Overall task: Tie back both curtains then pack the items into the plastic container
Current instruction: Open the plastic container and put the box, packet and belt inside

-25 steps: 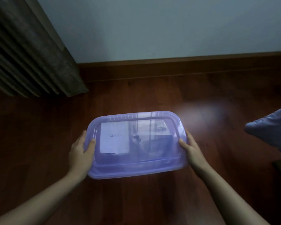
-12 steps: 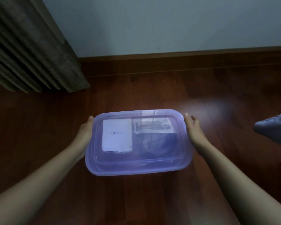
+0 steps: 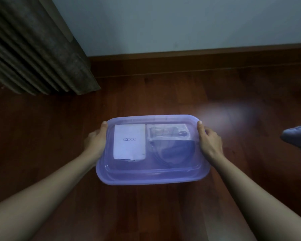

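**Dark wood floor, packed box held at both ends**

The red-brown wooden floor (image 3: 42,136) runs to a skirting board (image 3: 198,61) under a pale wall (image 3: 181,23), with a pleated grey curtain (image 3: 33,49) hanging at the upper left. I can't see from here whether it is tied back.

The plastic container (image 3: 153,176), translucent violet with its lid on, sits mid-view. Through the lid I make out a white packet (image 3: 129,141) on the left, a clear bag (image 3: 169,132) at the far right and a dark blue item (image 3: 174,152) nearer me.

My left grip (image 3: 96,141) holds the left end, thumb on the rim and fingers hidden beneath. My right grip (image 3: 209,141) wraps the right end the same way. I can't tell if the base touches the floor.

The packing looks finished to me. My worries:

- Both thumbs sit toward the far corners, so the near edge could dip and slide the contents.
- I can't confirm the lid is snapped down all round, and squeezing the ends might pop it.
- A blue-grey fabric thing (image 3: 299,138) lies off to the right, and a swing that way could snag on it.
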Demonstrator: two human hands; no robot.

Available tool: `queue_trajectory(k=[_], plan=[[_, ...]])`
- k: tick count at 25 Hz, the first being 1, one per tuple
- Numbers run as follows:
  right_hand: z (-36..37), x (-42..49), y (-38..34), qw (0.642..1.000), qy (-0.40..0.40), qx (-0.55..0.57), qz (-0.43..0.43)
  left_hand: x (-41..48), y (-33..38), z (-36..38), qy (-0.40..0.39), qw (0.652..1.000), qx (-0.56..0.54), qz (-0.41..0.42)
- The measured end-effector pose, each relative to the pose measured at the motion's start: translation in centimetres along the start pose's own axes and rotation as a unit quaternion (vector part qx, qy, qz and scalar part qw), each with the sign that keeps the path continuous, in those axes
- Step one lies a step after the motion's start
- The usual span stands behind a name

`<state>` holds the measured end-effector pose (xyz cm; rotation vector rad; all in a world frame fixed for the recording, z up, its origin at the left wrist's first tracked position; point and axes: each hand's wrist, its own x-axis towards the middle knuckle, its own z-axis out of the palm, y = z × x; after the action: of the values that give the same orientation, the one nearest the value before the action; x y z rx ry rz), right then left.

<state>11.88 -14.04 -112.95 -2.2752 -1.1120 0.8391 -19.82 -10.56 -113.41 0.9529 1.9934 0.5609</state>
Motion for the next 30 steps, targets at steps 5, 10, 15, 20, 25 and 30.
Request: queue_trajectory(k=[5,10,15,20,25,30], plan=[[-0.9,-2.0,0.9,0.991,-0.059,0.099,0.069,-1.7,-1.4,-1.1,-0.107,0.989,-0.103,0.023],[0.7,-5.7,3.3,0.983,-0.035,0.152,0.099,-4.7,-5.5,0.1,-0.013,0.992,-0.09,-0.084],[0.8,-5.0,1.9,0.992,0.011,0.089,0.086,-4.8,-4.0,0.2,0.061,0.995,-0.067,-0.051],[3.3,-5.3,-2.5,0.996,-0.028,0.078,0.039,-3.9,-4.9,-4.4,0.106,0.99,-0.069,-0.063],[10.0,-7.4,-9.9,0.984,-0.147,0.084,-0.059,-2.4,-8.9,-14.0,0.198,0.969,-0.091,-0.116],[15.4,-10.9,-17.4,0.952,-0.275,0.085,-0.102,-0.1,-11.8,-24.2,0.23,0.948,-0.144,-0.165]])
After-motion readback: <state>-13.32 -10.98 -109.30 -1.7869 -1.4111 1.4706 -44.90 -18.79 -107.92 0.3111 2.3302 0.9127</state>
